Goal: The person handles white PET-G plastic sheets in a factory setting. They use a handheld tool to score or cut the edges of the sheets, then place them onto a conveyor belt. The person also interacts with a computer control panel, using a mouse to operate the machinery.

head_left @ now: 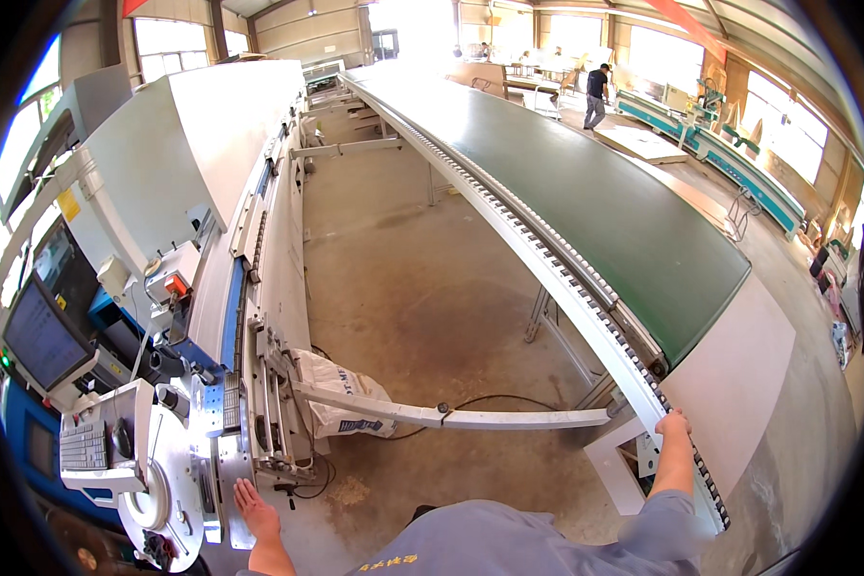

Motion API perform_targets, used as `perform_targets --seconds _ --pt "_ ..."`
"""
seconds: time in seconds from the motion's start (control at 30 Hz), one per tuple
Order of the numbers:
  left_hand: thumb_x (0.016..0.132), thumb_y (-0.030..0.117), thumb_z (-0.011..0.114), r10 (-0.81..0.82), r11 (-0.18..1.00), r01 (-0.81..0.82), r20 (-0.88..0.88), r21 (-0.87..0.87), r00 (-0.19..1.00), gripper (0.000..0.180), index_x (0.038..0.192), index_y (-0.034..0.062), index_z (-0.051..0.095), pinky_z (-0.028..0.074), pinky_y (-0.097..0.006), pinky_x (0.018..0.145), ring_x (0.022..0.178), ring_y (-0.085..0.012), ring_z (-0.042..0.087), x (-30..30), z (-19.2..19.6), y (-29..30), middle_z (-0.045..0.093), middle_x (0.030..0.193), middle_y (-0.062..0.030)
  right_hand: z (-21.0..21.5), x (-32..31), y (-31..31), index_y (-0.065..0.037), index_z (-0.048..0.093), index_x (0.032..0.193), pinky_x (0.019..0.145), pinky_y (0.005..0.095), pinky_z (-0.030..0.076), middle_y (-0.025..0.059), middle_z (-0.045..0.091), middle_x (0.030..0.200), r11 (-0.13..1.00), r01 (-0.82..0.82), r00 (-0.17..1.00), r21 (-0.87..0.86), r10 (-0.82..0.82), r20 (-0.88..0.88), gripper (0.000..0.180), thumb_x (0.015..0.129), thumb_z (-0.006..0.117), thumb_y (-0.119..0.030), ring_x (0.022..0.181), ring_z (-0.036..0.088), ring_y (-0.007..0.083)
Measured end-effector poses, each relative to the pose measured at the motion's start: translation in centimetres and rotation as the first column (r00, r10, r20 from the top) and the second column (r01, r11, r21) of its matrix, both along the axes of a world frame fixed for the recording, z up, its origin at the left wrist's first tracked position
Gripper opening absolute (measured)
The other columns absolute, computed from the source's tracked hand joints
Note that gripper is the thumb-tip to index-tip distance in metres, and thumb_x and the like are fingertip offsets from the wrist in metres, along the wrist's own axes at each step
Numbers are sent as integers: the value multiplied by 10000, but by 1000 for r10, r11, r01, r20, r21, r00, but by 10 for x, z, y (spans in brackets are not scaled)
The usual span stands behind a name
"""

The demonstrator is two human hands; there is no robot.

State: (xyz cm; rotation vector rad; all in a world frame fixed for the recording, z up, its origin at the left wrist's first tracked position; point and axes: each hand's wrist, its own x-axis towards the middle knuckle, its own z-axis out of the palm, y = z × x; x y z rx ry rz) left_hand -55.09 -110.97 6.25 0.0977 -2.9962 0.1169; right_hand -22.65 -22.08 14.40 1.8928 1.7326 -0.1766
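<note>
With the right grip (675, 423) curled over the long white roller-lined metal rail (616, 365) beside the wide green belt (605, 192), hold evenly; with the left grip (258, 511) spread near the flat silver steel plate (232, 472), best avoid leaning hard.

"Where is the camera?"
"On the person's head."
"Which way does it look?"
"Down at the left hand (258, 511) and right hand (674, 422), close by, and ahead over the floor (422, 288) to far windows (576, 35)."
</note>
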Motion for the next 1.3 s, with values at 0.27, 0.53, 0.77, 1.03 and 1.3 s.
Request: perform_targets --seconds 0.27,0.53,0.77,1.03,1.3 --pt "774 22 519 -27 999 27 -4 23 1000 738 1476 0 291 155 -424 1219 1464 -313 223 2 5 1 275 1560 -148 -9 5 9 -32 159 1495 1075 474 390 185 378 1497 1000 15 1000 12 -15 -27 936 784 708 -296 1386 403 312" --pt "784 25 523 3 1000 -3 20 30 1000 743 1484 10 275 144 -420 1225 1472 -309 203 3 5 3 251 1573 -137 -2 3 5 -37 174 1502 1102 458 377 153 351 1529 1000 18 999 15 -17 -33 927 792 715 -289 1401 386 293" --pt "786 55 561 18 1000 -19 38 9 999 779 1498 19 248 125 -408 1231 1480 -295 183 2 3 1 218 1589 -125 7 -1 -1 -40 149 1508 1105 456 379 164 327 1536 999 32 999 -11 -33 -32 917 808 694 -273 1401 383 298" --pt "772 94 615 58 998 -57 91 -13 994 839 1509 28 220 118 -396 1232 1490 -280 159 1 10 7 196 1597 -115 5 1 0 -41 140 1508 1101 468 379 180 321 1531 999 35 999 2 -35 -38 910 807 678 -257 1397 387 313" --pt "768 94 620 47 999 -46 74 -20 996 844 1508 29 221 128 -396 1231 1490 -275 161 0 8 7 199 1595 -113 -1 4 5 -45 155 1504 1103 474 374 188 324 1530 999 42 998 10 -42 -36 910 798 687 -263 1395 389 320"
